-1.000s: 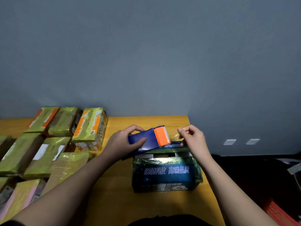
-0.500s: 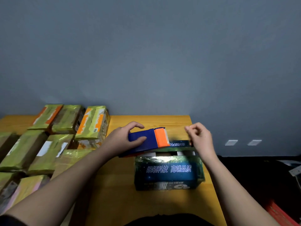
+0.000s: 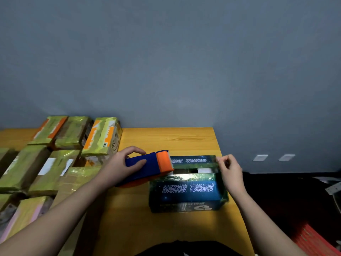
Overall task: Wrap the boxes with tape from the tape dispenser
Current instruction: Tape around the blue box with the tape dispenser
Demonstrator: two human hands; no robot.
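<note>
A dark blue box with pale lettering stands on the wooden table, its top flaps partly apart. My left hand grips a blue and orange tape dispenser at the box's upper left edge. My right hand pinches the end of a clear tape strip at the box's upper right corner. The strip stretches across the box top between dispenser and fingers.
Several boxes wrapped in yellowish tape cover the left part of the table. The table's right edge runs just right of the blue box, with dark floor beyond. Two white wall plates sit low on the grey wall.
My right hand has drawn the tape end rightward across the box top. The dispenser has stayed near the left edge, so the two hands now stand farther apart.
</note>
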